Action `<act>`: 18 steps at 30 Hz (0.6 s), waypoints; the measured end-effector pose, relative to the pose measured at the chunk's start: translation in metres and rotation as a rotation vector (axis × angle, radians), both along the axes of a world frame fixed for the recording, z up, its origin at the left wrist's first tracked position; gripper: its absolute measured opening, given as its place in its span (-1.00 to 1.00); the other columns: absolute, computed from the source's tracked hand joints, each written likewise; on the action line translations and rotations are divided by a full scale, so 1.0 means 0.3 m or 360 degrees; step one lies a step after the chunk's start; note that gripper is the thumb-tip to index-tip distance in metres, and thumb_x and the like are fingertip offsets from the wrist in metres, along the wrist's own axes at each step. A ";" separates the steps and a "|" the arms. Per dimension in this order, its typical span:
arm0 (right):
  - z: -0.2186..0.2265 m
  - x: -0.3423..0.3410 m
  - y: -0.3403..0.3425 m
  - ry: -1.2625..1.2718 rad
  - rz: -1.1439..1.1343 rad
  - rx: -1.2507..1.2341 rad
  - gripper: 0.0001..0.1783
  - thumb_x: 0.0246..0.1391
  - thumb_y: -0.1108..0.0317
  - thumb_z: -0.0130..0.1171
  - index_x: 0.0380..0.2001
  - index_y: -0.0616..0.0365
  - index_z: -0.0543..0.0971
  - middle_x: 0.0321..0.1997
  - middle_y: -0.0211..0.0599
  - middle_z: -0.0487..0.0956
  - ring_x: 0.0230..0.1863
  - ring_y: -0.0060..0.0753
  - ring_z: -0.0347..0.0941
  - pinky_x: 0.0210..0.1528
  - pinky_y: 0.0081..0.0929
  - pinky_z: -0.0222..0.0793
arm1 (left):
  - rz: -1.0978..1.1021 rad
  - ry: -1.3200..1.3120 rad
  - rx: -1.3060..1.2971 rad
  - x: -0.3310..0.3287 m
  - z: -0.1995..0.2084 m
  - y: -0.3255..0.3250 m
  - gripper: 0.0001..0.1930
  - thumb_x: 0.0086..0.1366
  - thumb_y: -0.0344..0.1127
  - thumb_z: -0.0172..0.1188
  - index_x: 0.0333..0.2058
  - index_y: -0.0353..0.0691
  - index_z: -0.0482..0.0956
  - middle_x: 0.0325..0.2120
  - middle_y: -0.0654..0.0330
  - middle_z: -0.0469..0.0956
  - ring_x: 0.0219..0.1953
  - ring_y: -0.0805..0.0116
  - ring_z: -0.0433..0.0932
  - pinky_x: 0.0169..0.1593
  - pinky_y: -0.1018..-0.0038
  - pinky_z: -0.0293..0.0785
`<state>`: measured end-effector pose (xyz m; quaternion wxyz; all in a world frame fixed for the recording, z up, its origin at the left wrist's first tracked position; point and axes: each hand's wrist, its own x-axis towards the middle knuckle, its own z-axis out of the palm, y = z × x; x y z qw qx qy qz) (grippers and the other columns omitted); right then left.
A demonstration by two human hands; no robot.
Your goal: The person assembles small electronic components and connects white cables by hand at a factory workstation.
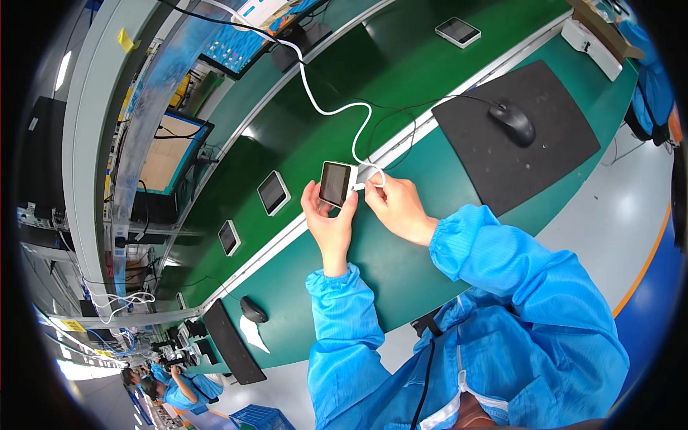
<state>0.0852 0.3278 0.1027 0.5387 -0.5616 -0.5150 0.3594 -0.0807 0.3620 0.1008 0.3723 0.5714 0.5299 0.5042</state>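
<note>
My left hand (331, 228) is closed round a small white device with a dark screen (335, 184), holding it tilted above the front edge of the green belt. In my right hand (396, 206) the fingers pinch the plug end of a white cable (367, 105) against the device's right side. Whether the plug is fully seated I cannot tell. From there the cable loops up and away over the belt. Two similar white devices lie on the belt to the left, a nearer one (274, 193) and a farther one (229, 238); another (458, 32) lies at the upper right.
A black mouse (512, 122) rests on a dark mat (534, 168) to the right. At left are a second mouse (254, 309) and a dark pad (233, 344). Monitors (247, 43) stand behind the belt (373, 61). Other people in blue (179, 390) are at the lower left.
</note>
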 end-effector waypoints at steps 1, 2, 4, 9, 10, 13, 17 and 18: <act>-0.007 0.003 0.001 0.0000 -0.0020 0.0050 -0.79 0.37 0.33 0.23 -0.25 0.29 0.64 -0.45 0.02 0.70 -0.44 0.07 0.69 -0.38 -0.12 0.53 | 0.0000 -0.0002 0.0002 0.007 -0.004 0.001 -0.06 0.17 -0.35 0.63 0.42 -0.37 0.26 0.27 -0.11 0.46 0.18 0.16 0.59 0.21 0.29 0.57; -0.008 0.002 0.003 0.0000 -0.0031 0.0104 -0.79 0.39 0.32 0.23 -0.24 0.28 0.64 -0.42 0.04 0.71 -0.41 0.09 0.70 -0.38 -0.10 0.53 | 0.0035 0.0020 0.0031 0.008 -0.007 0.002 -0.09 0.16 -0.33 0.64 0.39 -0.38 0.29 0.24 -0.09 0.49 0.16 0.18 0.60 0.19 0.30 0.58; -0.011 -0.006 0.002 -0.0086 0.0018 0.0149 -0.79 0.39 0.31 0.23 -0.24 0.27 0.64 -0.42 0.05 0.71 -0.41 0.11 0.69 -0.38 -0.09 0.53 | 0.0123 0.0079 0.0113 0.004 -0.018 0.009 -0.15 0.14 -0.29 0.65 0.31 -0.38 0.36 0.15 -0.04 0.56 0.11 0.23 0.63 0.15 0.32 0.58; -0.032 -0.010 0.011 0.0001 -0.0011 0.0317 -0.84 0.43 0.35 0.25 -0.24 0.23 0.62 -0.53 -0.17 0.61 -0.54 -0.32 0.52 -0.46 -0.29 0.38 | 0.0088 0.0158 0.0061 0.027 -0.003 0.003 -0.14 0.16 -0.33 0.65 0.33 -0.39 0.33 0.20 -0.07 0.49 0.18 0.17 0.59 0.22 0.28 0.57; -0.037 -0.008 0.012 -0.0027 -0.0015 0.0308 -0.83 0.42 0.34 0.26 -0.24 0.23 0.64 -0.53 -0.17 0.61 -0.54 -0.33 0.53 -0.46 -0.29 0.38 | 0.0077 0.0233 0.0114 0.029 -0.003 0.000 -0.13 0.14 -0.31 0.67 0.33 -0.38 0.33 0.20 -0.07 0.49 0.17 0.18 0.59 0.20 0.28 0.57; -0.032 -0.005 0.013 -0.0048 -0.0016 0.0279 -0.82 0.41 0.34 0.28 -0.25 0.25 0.65 -0.53 -0.16 0.62 -0.55 -0.34 0.53 -0.47 -0.30 0.38 | 0.0086 0.0191 0.0074 0.030 0.011 -0.008 -0.11 0.13 -0.28 0.68 0.33 -0.37 0.33 0.18 -0.05 0.50 0.16 0.19 0.59 0.17 0.28 0.59; -0.029 0.002 0.013 -0.0001 0.0002 0.0178 -0.79 0.41 0.35 0.27 -0.30 0.27 0.67 -0.58 -0.15 0.61 -0.59 -0.37 0.51 -0.50 -0.30 0.37 | 0.0154 0.0201 0.0065 0.053 0.029 -0.021 -0.09 0.11 -0.27 0.66 0.35 -0.41 0.33 0.17 -0.06 0.57 0.10 0.19 0.64 0.14 0.31 0.61; -0.024 0.005 0.014 -0.0004 0.0004 0.0170 -0.79 0.41 0.35 0.27 -0.30 0.27 0.67 -0.58 -0.15 0.61 -0.59 -0.37 0.51 -0.50 -0.30 0.37 | 0.0113 0.0182 0.0063 0.050 0.031 -0.021 -0.08 0.13 -0.31 0.66 0.38 -0.41 0.31 0.19 -0.06 0.55 0.14 0.18 0.62 0.19 0.30 0.60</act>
